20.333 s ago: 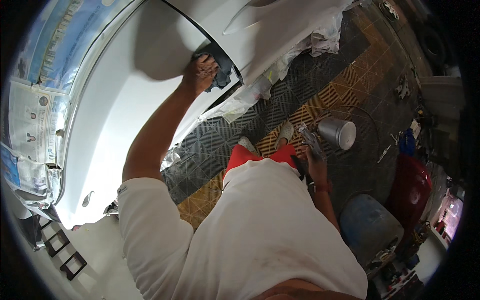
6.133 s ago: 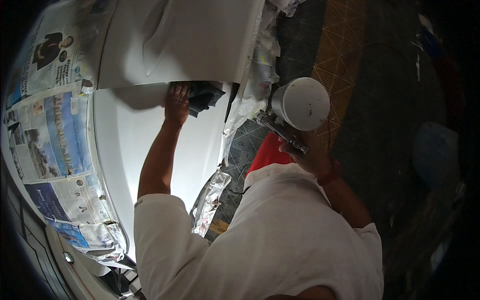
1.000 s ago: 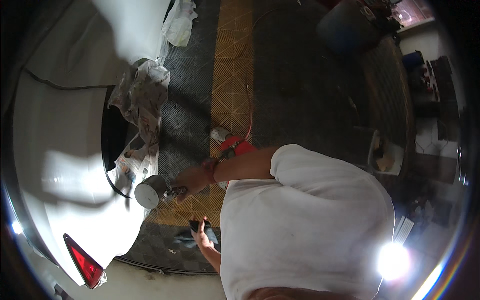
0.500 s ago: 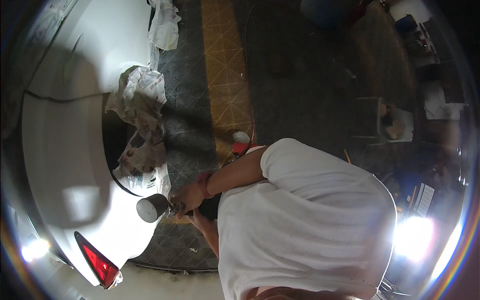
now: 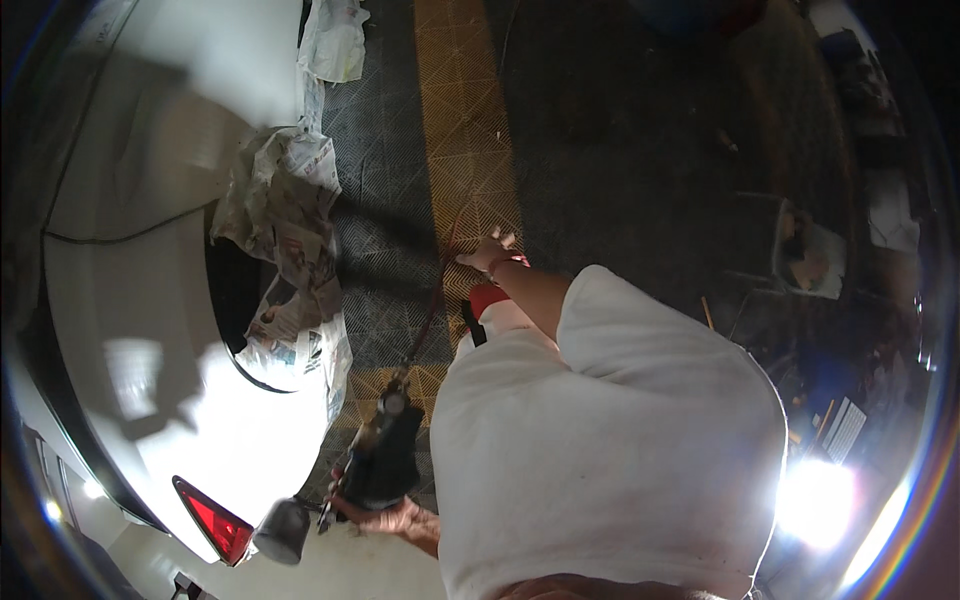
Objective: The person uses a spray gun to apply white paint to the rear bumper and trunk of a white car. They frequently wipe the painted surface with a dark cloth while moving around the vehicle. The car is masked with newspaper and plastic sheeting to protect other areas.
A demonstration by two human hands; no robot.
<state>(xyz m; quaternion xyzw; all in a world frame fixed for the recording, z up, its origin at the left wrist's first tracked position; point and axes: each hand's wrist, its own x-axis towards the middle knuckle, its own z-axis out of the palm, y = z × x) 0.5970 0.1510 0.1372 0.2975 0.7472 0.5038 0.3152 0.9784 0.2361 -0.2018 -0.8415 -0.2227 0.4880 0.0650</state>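
Note:
My left hand [image 5: 385, 517] is closed on a spray gun [image 5: 345, 470] with a grey cup [image 5: 283, 530]; the gun is smeared by motion. It hangs near the red tail light [image 5: 215, 520] of a white car [image 5: 120, 300]. A round fitting [image 5: 394, 400] joins the gun to a thin reddish hose [image 5: 435, 290], which runs away across the floor. Against the palm sits a black shape [image 5: 390, 460] whose kind I cannot tell. Holding nothing visible, my right hand [image 5: 490, 252] has its fingers apart close to the hose; whether it touches it is unclear.
Crumpled masking paper [image 5: 290, 200] hangs around the car's dark wheel arch [image 5: 235, 300]. A yellow strip [image 5: 460, 110] crosses the dark tiled floor. At the right are a pale stool-like stand [image 5: 815, 260] and a bright lamp [image 5: 820, 505].
My right hand has let go of the spray gun and moved away from the car. The gun is in my left hand, lower in the view, its cup tipped differently. The hose has shifted left.

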